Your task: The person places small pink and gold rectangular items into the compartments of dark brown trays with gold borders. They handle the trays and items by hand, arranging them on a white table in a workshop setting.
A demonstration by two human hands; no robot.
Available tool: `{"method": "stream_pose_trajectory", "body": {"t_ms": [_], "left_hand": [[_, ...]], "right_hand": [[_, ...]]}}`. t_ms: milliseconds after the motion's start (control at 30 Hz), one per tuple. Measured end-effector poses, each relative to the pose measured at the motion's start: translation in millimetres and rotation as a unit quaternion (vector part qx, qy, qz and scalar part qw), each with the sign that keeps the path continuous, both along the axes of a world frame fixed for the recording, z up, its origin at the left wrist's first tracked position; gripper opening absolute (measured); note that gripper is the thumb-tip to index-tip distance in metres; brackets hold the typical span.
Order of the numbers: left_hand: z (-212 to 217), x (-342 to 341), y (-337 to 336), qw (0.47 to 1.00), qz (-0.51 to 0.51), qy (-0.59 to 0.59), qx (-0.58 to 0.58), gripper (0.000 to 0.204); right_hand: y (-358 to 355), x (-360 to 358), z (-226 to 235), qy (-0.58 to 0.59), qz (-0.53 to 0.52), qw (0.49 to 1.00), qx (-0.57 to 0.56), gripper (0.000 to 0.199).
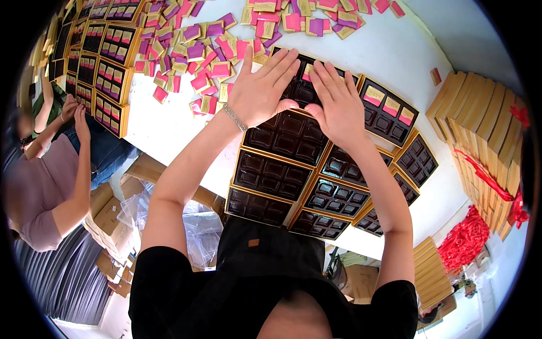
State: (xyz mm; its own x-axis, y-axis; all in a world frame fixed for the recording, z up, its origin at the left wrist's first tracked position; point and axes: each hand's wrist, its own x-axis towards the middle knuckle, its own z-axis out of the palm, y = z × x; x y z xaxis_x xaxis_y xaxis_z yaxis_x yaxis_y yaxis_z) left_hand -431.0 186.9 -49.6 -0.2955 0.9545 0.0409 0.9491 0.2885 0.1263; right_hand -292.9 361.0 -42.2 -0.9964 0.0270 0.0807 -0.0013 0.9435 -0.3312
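Evidently, we see the left grip (pixel 257 91) and right grip (pixel 342 113) spread unclenched over the black tray (pixel 300 92), where uneven pressing could dislodge the wrapped piece (pixel 307 73).

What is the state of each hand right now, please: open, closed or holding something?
Left hand: open, fingers extended over a box; nothing visibly held.
Right hand: open, fingers extended over the same box; nothing visibly held.
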Motion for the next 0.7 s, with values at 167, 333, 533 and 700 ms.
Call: {"method": "stream_pose_trajectory", "body": {"t_ms": [167,333,533,700], "left_hand": [[8,-5,5,0.999,0.007,-0.007,0.053,0.076],[5,-61,78,0.977,-0.011,0.015,0.212,0.049],[-10,-99,141,0.97,0.045,-0.104,0.213,0.023],[-25,-112,163,0.988,0.09,-0.031,0.125,0.02]], "right_hand": [[64,-43,-8,0.098,-0.169,0.967,-0.165,0.034],[127,-91,-46,0.131,-0.122,0.983,-0.044,0.036],[122,-83,-44,0.075,-0.19,0.977,-0.066,0.037],[132,-82,-46,-0.011,-0.243,0.916,-0.318,0.034]]}}
